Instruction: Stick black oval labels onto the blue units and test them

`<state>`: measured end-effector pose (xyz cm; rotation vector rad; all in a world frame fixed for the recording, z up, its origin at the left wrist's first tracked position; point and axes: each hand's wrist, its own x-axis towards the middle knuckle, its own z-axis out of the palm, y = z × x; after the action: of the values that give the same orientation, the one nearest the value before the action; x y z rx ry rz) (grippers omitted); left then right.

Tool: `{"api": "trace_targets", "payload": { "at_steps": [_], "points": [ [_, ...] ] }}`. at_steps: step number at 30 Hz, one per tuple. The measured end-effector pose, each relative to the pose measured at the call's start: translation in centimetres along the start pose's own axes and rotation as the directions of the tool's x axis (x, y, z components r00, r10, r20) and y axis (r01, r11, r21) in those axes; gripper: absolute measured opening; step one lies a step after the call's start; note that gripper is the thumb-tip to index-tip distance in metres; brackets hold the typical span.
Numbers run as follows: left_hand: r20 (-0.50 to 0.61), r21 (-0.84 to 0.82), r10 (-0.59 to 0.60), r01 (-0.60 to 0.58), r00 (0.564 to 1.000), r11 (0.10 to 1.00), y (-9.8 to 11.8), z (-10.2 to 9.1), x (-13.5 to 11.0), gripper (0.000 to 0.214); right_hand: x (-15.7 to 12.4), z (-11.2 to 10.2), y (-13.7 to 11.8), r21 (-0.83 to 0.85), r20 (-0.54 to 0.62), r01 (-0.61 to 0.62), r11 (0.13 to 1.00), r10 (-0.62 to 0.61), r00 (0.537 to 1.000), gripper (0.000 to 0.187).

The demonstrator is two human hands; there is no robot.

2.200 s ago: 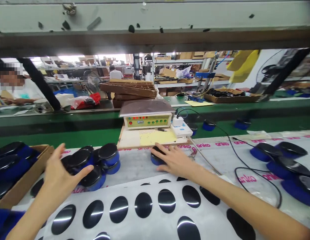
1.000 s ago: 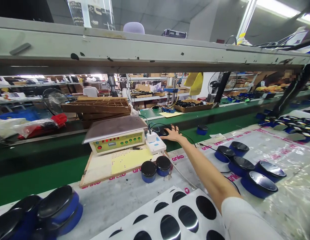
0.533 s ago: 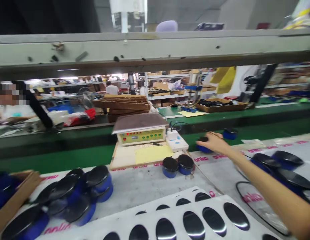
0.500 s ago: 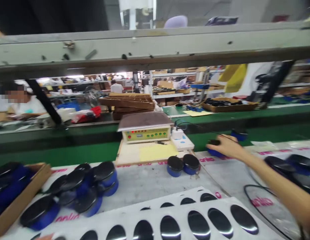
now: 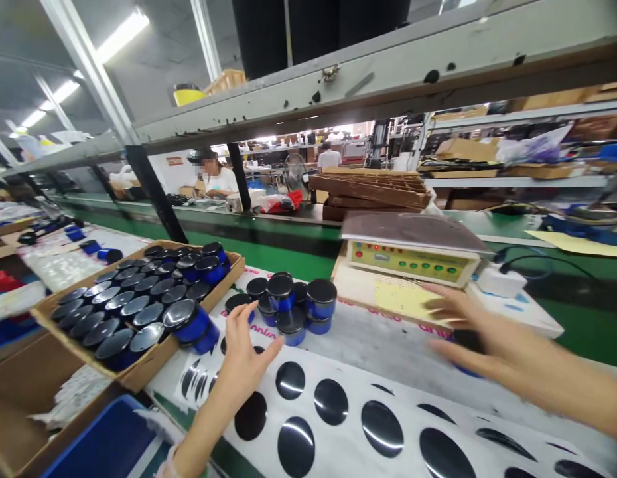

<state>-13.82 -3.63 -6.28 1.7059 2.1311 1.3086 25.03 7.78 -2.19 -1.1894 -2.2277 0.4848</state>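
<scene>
Head view, one frame inspected. Left hand [image 5: 243,362] is open, fingers raised and spread, and its fingertips stand just beside a loose cluster of about eight blue jars with black lids [image 5: 293,309]; contact cannot be confirmed. These jars stand directly on the white bench mat, some stacked two high. Right hand [image 5: 492,352] is open, fingers spread and slightly curved, over one dark-lidded jar with a blue base [image 5: 468,348]. That jar is mostly hidden beneath the palm and fingers, and a firm grip is not shown.

Left of the cluster, a cardboard tray [image 5: 139,355] holds roughly thirty more black-lidded jars, with overlap preventing an exact count. Two jars sit at its near edge, tilted against the others. In front of both hands lies a white backing sheet [image 5: 353,398] carrying ten glossy black oval stickers [image 5: 290,380], whole or cut off by the frame, plus a few more partly hidden at the cluster's edge.

Beyond the right hand: one control box with a yellow panel and a row of green buttons [image 5: 412,260], one yellow paper sheet [image 5: 403,299] on a wooden board, and one white power adapter [image 5: 502,282]. Further off stand one green conveyor belt [image 5: 253,240] and stacked slotted wooden racks [image 5: 368,189] — and across the line, one co-worker [image 5: 216,180] in a white shirt, hands not clearly seen.
</scene>
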Motion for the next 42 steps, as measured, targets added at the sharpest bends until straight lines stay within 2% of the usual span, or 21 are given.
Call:
{"api": "trace_targets", "payload": {
  "at_steps": [1, 2, 4, 6, 9, 13, 19, 21, 24, 26, 28, 29, 31, 33, 36, 39, 42],
  "points": [
    [0.044, 0.009, -0.022, 0.021, 0.999, 1.0, 0.0, 0.1, 0.2, 0.065, 2.0, 2.5, -1.9, 0.175, 0.156, 0.018, 0.984, -0.046, 0.987, 0.077],
    [0.094, 0.019, -0.046, 0.045, 0.995, 0.999, 0.0, 0.2, 0.3, 0.069, 3.8, 5.0, -3.6, 0.316, 0.227, 0.015, 0.949, -0.091, 0.97, 0.082],
    [0.191, 0.042, -0.087, 0.08, 0.978, 0.996, 0.4, 0.4, 0.7, 0.076, 6.6, 9.6, -6.1, 0.411, 0.248, 0.045, 0.911, -0.159, 0.956, 0.09],
    [0.269, 0.056, -0.102, 0.09, 0.958, 0.994, 0.9, 0.7, 1.1, 0.088, 8.4, 12.9, -7.3, 0.484, 0.231, 0.092, 0.87, -0.228, 0.946, 0.088],
    [0.339, 0.071, -0.094, 0.075, 0.936, 0.995, 2.0, 1.3, 1.7, 0.101, 9.2, 14.9, -7.6, 0.535, 0.164, 0.141, 0.833, -0.266, 0.95, 0.076],
    [0.394, 0.099, -0.07, 0.033, 0.917, 0.994, 3.4, 2.6, 1.8, 0.106, 8.2, 14.0, -6.4, 0.514, 0.119, 0.131, 0.847, -0.222, 0.968, 0.07],
    [0.502, 0.018, 0.142, -0.175, 0.853, 0.984, 5.3, 6.3, 1.9, 0.109, 6.2, 11.4, -2.5, 0.407, 0.079, 0.041, 0.913, -0.08, 0.994, 0.075],
    [0.521, 0.001, 0.186, -0.218, 0.833, 0.976, 6.2, 6.9, 2.2, 0.108, 5.7, 11.0, -1.4, 0.367, 0.067, 0.013, 0.93, -0.041, 0.997, 0.075],
    [0.517, 0.022, 0.215, -0.264, 0.829, 0.964, 7.2, 5.9, 3.2, 0.097, 5.1, 10.0, -0.9, 0.321, 0.056, -0.006, 0.947, -0.013, 0.998, 0.087],
    [0.454, 0.062, 0.218, -0.275, 0.864, 0.96, 7.2, 4.1, 4.6, 0.074, 4.9, 8.9, -1.6, 0.225, 0.018, 0.025, 0.974, -0.03, 0.999, 0.095],
    [0.367, 0.09, 0.233, -0.283, 0.901, 0.955, 6.7, 2.2, 6.4, 0.058, 5.0, 7.4, -3.1, 0.035, -0.068, 0.131, 0.991, -0.128, 0.989, 0.091],
    [0.341, 0.09, 0.246, -0.292, 0.907, 0.952, 6.3, 1.5, 7.3, 0.057, 5.1, 6.8, -4.1, -0.08, -0.095, 0.206, 0.975, -0.213, 0.972, 0.085],
    [0.348, 0.058, 0.283, -0.321, 0.894, 0.945, 5.7, 1.0, 8.9, 0.064, 5.5, 6.2, -5.8, -0.275, -0.071, 0.359, 0.892, -0.392, 0.917, 0.08],
    [0.388, -0.003, 0.332, -0.359, 0.86, 0.933, 5.6, 1.4, 9.7, 0.063, 5.9, 6.5, -6.9, -0.412, 0.027, 0.449, 0.793, -0.482, 0.876, 0.091],
    [0.433, -0.117, 0.423, -0.416, 0.796, 0.902, 6.6, 3.1, 8.9, 0.065, 5.9, 7.9, -6.9, -0.561, 0.075, 0.397, 0.726, -0.433, 0.898, 0.115],
    [0.452, -0.202, 0.492, -0.451, 0.744, 0.869, 7.5, 4.8, 7.0, 0.078, 5.1, 9.0, -5.8, -0.593, 0.014, 0.296, 0.749, -0.357, 0.934, 0.123],
    [0.453, -0.21, 0.51, -0.469, 0.731, 0.858, 7.0, 6.1, 5.5, 0.099, 3.8, 9.2, -5.0, -0.579, -0.017, 0.256, 0.774, -0.325, 0.945, 0.12]
  ]
}}
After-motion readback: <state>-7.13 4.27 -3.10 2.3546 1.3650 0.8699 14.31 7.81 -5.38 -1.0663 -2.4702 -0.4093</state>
